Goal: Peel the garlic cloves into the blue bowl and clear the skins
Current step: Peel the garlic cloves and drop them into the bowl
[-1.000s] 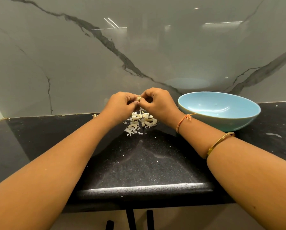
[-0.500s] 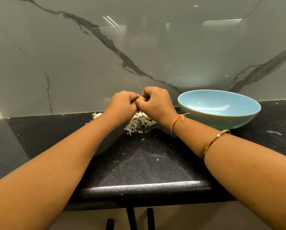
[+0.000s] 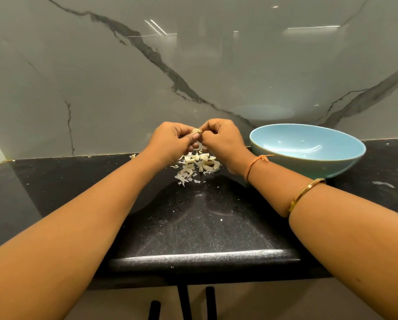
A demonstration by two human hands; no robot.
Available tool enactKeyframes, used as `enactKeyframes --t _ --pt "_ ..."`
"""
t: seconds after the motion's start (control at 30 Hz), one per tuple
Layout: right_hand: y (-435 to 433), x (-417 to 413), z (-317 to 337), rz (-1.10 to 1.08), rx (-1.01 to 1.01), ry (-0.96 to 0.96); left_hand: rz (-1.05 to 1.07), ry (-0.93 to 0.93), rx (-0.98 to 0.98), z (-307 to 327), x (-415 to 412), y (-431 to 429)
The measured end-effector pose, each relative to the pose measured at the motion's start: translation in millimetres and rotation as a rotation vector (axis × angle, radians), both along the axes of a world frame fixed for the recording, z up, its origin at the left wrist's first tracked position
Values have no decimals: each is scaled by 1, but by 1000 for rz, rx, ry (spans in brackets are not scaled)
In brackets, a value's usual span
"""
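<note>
My left hand (image 3: 170,142) and my right hand (image 3: 223,139) meet above the black counter, both pinching one pale garlic clove (image 3: 195,131) between their fingertips. Right below them lies a small heap of garlic cloves (image 3: 202,163) mixed with papery skins (image 3: 183,176). The blue bowl (image 3: 308,150) stands to the right of my right hand, tilted a little toward me; no cloves show inside it.
The black counter (image 3: 200,218) ends at a rounded front edge near me. A glossy marble wall (image 3: 193,65) rises just behind the hands. A single scrap of skin (image 3: 132,155) lies at the wall's foot on the left. White smears (image 3: 383,184) mark the counter at right.
Both hands have lifted slightly and parted a little, so the clove between the fingertips shows more plainly. The heap and the bowl have not moved.
</note>
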State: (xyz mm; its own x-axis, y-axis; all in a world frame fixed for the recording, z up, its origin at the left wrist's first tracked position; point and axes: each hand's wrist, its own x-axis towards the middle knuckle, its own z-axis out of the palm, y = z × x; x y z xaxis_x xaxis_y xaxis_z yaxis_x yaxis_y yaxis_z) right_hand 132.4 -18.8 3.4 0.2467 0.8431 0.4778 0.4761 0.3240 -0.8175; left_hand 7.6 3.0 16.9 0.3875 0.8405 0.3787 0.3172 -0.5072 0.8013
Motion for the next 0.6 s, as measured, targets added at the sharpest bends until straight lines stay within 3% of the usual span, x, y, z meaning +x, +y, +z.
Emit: enactKeyframes --t 0.13,0.27,0.43,0.6 --pt "-3 -3 3 137 -50 234 9 -77 5 1 -4 3" --pt "-5 -2 3 165 -29 252 0 -52 34 0 -3 1" --pt "-3 0 3 132 -31 273 -37 -71 -117 2 -5 1" --pt "-1 3 1 117 -31 215 -6 -208 -206 0 -9 3"
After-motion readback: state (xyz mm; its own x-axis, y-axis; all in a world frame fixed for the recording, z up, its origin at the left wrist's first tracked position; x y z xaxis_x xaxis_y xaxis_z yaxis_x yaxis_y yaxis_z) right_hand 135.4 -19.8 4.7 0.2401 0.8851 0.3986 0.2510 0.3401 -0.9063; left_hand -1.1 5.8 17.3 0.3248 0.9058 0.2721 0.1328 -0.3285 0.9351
